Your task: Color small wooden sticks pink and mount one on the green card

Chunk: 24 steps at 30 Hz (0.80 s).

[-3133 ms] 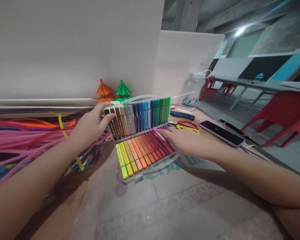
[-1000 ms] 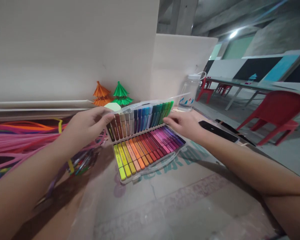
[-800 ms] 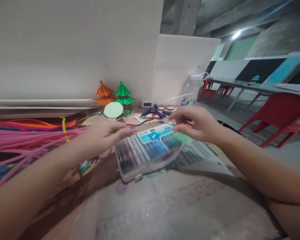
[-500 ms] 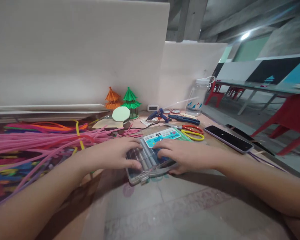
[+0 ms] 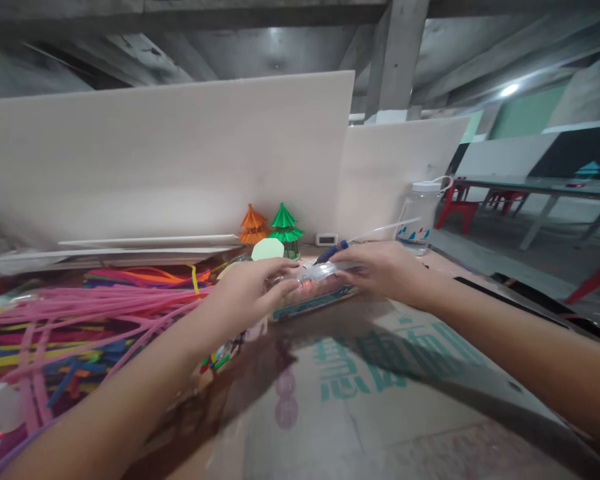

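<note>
A clear plastic case [image 5: 313, 301] is raised between both hands, tilted so that one long edge faces me. In the earlier view it shows marker-like sticks and a blue label; blur hides its contents now. My left hand [image 5: 250, 287] grips the case's left end, thumb in front and fingers behind. On the opposite end, my right hand [image 5: 387, 272] pinches the upper corner. Just behind the case lie a blue hot glue gun [image 5: 333, 251] and a pale green octagonal piece [image 5: 268, 249].
Bundled pink pipe cleaners [image 5: 125, 300] and other coloured strips cover the left side. Small orange [image 5: 253, 223] and green [image 5: 286, 230] pagoda models stand at the back panel, beside a small digital clock [image 5: 327, 240]. A clear water bottle [image 5: 416, 223] stands back right. A phone [image 5: 505, 300] lies beyond my right forearm.
The case has gone from lying nearly flat to being lifted and tilted up in both hands, farther from me. My view has tipped upward, and printed green characters now show on the work surface.
</note>
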Available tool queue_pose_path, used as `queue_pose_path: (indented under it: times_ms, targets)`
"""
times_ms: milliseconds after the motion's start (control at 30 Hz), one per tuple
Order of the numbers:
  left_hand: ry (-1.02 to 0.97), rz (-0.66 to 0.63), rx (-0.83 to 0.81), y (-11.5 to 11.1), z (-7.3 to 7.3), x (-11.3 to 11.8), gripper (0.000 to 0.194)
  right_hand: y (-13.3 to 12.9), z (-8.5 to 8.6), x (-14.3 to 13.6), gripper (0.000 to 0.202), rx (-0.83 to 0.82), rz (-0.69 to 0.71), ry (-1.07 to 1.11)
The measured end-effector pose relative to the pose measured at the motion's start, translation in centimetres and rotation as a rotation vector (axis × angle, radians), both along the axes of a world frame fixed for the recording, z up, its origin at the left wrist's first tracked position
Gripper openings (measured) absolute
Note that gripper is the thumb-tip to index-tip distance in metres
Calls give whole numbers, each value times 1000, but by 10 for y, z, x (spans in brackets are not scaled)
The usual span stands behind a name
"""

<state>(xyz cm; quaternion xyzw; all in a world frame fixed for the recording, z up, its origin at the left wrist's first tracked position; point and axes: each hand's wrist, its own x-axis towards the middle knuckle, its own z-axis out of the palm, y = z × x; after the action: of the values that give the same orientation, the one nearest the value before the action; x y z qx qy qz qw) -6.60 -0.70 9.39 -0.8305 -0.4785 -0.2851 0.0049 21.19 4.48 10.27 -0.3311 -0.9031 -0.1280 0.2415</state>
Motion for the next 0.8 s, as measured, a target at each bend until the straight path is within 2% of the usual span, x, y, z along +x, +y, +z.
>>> queue_pose_path:
  times_ms: [100,233,367,533,600,667,800]
  targets:
    - [105,81,177,8,-12,0,44,15,2,-14,29,7,-71,83]
    - [210,115,258,24,-26,-5,44,27,-1,-20,31,-18,-56,157]
    - [226,88,296,31,-29,-6,41,33,-3,-18,30,-128,-35,210]
    - [286,110,309,32,-29,-5,38,33,3,-17,36,-154,-53,93]
    - [301,125,316,33,-29,-5,37,32,10,-9,39,-121,-81,26]
    - [301,136,315,35,-30,-6,38,34,17,7,44,-157,-112,16]
    - [299,156,320,38,-32,-7,40,50,22,51,50,-508,-84,122]
